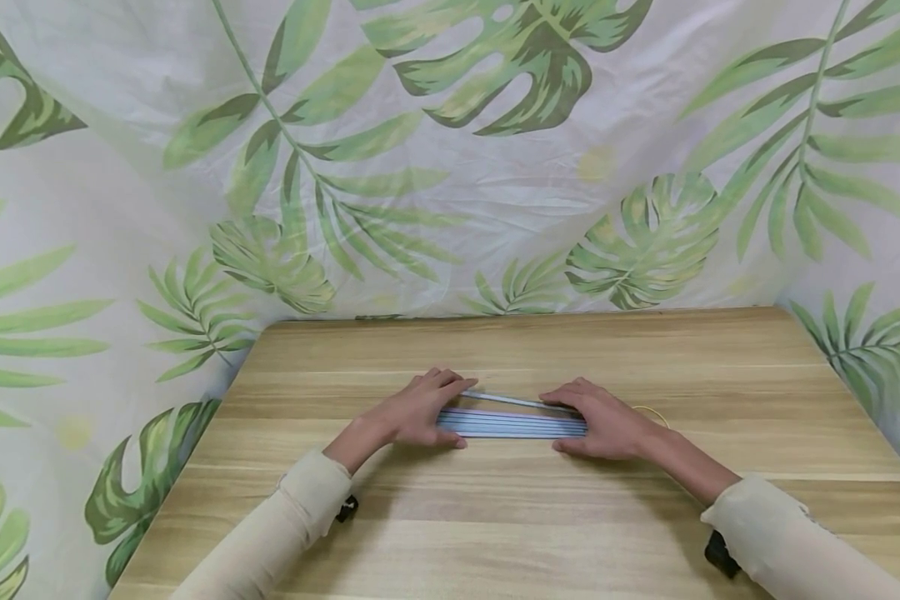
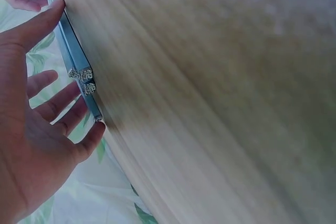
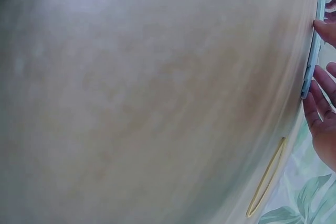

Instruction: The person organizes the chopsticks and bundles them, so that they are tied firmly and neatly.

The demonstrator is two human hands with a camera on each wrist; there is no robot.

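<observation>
Standing here watching: a row of pale blue sticks (image 1: 512, 423) lies flat around the middle of the wooden counter (image 1: 540, 517), running left to right, with 1 stick angled off the far side of the pile. The left hand (image 1: 420, 410) cups the left end and the right hand (image 1: 603, 419) cups the right end. Both sets of fingers are fairly straight and only pressing against the ends and sides, thumbs on the near side, nothing actually gripped. Looks to me like the sticks are being squared up into a neat bundle.

If you want to do this well, my take: push in evenly from both ends so the tips line up, keep the palms low so nothing rides up over its neighbour, and nudge that stray one back in before squeezing tighter.

The views split things up. The head view gives the whole layout, plus a thin yellow rubber band (image 1: 651, 412) lying just beyond the right wrist, toward the right edge. The left wrist view shows the stick ends (image 2: 83, 80) close up, with silvery glittery tips you can't make out from above, and the left fingers (image 2: 55, 100) spread around them. The right wrist view is blurry but shows the band (image 3: 266, 184) as a full loop, apart from the sticks.
</observation>
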